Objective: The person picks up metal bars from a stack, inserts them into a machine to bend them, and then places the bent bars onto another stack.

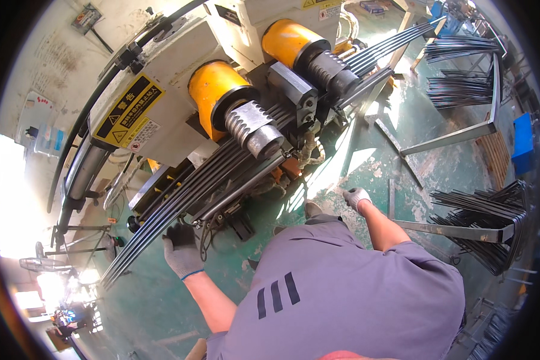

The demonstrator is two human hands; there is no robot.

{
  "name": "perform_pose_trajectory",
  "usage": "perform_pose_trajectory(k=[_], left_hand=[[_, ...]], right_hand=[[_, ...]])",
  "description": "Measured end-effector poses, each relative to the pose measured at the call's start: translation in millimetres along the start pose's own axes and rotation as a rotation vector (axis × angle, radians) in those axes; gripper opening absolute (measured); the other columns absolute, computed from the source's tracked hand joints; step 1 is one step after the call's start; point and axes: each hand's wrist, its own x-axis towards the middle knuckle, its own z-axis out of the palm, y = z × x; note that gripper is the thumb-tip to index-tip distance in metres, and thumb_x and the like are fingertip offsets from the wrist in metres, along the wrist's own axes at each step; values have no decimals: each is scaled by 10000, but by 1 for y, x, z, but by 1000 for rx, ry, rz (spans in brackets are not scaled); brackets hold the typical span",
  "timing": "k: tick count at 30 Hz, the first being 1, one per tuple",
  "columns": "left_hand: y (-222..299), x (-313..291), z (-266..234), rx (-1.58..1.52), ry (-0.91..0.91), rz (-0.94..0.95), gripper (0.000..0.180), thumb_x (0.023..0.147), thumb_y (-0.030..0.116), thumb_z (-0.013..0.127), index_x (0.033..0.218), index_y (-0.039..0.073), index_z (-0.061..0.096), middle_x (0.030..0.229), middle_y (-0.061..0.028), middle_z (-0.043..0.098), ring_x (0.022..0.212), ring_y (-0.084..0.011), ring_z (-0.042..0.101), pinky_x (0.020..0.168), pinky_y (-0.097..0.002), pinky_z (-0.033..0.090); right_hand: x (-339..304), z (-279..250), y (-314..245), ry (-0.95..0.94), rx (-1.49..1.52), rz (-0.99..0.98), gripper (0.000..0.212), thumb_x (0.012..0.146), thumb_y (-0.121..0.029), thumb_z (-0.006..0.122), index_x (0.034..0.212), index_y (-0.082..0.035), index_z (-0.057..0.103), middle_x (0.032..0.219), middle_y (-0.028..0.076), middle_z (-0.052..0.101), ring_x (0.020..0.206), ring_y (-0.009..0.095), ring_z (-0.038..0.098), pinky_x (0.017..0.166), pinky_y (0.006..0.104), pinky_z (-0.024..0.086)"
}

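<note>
My left hand point(183, 253), in a pale glove with dark fingertips, is raised just below a row of long dark metal rods point(156, 227). Its fingers are stretched and a little apart, with nothing seen in them; whether they touch the rods I cannot tell. The rods run diagonally through a bending machine point(180, 114), under two yellow cylinders point(216, 90) whose grooved steel rollers point(255, 129) stick out toward me. Off to the right, over the floor, my right hand point(357, 198), gloved too, is held with its fingers curled in and shows nothing in its grip.
Bundles of bent dark rods point(483, 219) rest on metal racks point(450, 137) at the right. A blue bin point(522, 143) stands behind them. A loose bar point(399, 153) lies on the green floor. Cables point(207, 240) hang beneath the machine, and a fan point(42, 263) is at the left.
</note>
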Motion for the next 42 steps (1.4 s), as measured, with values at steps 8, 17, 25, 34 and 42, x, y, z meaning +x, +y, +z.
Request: perform_pose_trajectory(k=[8,17,25,34,42], left_hand=[[24,-6,67,91,-247,244,512,1090,348,530,1447,-18,563,1467,-198,604,1354,-340,572,1191,-496,424],[85,-23,220,462,24,597,494,1074,270,629,1363,-124,560,1309,-217,653,1249,-324,635,1117,-465,492],[79,-56,341,882,46,842,443,1063,171,612,1380,-133,557,1240,-213,695,1140,-245,684,999,-362,554],[61,-53,429,1454,-145,931,360,1047,255,622,1257,-32,681,1082,-133,709,1068,-239,701,968,-379,558],[29,-39,488,1690,-607,1014,467,987,401,664,1150,-35,708,1025,-138,718,1053,-262,699,1059,-404,499]], right_hand=[[-3,-19,-75,97,138,-299,350,928,-287,718,1090,21,760,891,83,769,807,166,688,764,335,544],[-72,-59,-214,73,459,-616,359,972,-242,742,1233,5,725,1132,114,767,1035,178,696,941,319,531],[-77,-52,-285,40,1028,-760,342,1003,-198,663,1253,31,703,1196,73,730,1083,155,647,983,307,486],[-58,-52,-314,-38,1119,-842,245,1028,-143,607,1192,24,681,1101,57,713,1003,193,660,905,319,511],[-92,-70,-352,-216,1398,-610,224,1001,-90,638,1196,10,688,1056,80,731,859,189,712,754,328,567]])
